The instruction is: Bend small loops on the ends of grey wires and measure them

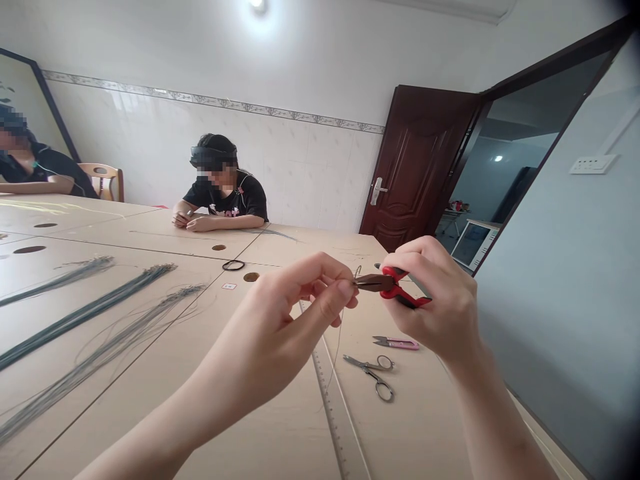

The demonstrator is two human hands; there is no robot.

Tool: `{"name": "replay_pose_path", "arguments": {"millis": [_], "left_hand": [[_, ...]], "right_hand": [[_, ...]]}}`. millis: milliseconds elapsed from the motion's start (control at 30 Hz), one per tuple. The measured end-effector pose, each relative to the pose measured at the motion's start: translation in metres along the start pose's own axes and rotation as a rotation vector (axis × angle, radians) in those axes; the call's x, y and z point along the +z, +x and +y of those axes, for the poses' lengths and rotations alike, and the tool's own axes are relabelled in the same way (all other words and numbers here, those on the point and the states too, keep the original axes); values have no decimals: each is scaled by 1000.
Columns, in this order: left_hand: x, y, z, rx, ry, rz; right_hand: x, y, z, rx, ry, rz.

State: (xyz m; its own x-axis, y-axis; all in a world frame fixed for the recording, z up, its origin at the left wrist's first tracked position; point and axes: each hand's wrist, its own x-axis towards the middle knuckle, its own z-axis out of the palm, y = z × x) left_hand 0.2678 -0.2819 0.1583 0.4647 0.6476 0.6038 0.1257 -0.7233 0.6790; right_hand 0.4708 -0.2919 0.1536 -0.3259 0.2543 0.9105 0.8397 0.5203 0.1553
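Note:
My right hand [440, 300] is closed round the red and black handles of a pair of pliers [373, 283]. The jaws point left and their tips meet my left fingertips. With thumb and forefinger, my left hand [305, 307] pinches a thin line [338, 347], which hangs down from the fingers towards the table. A small hook-like loop [358, 271] stands up at the plier tips; its exact form is too small to make out. Below the hands lie silver scissors [373, 367], pink thread snips [397, 343] and a clear ruler [327, 393].
Bundles of grey line [90, 310] lie across the left of the table [240, 427]. A black ring [233, 265] and a small label [229, 287] lie near a round table hole [251, 277]. Two people sit across the table. A brown door [420, 160] stands open.

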Motion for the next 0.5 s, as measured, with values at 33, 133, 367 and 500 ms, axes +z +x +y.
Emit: {"name": "replay_pose_path", "arguments": {"millis": [33,133,367,500], "left_hand": [[0,-1,1,7,19,5],[-1,-1,2,12,61,11],[-1,-1,1,-2,52,5],[2,-2,3,-38,-28,-5]], "right_hand": [[0,0,0,-3,0,3],[0,0,0,-17,-2,15],[0,0,2,-82,14,16],[2,-1,-1,-50,52,-9]]}}
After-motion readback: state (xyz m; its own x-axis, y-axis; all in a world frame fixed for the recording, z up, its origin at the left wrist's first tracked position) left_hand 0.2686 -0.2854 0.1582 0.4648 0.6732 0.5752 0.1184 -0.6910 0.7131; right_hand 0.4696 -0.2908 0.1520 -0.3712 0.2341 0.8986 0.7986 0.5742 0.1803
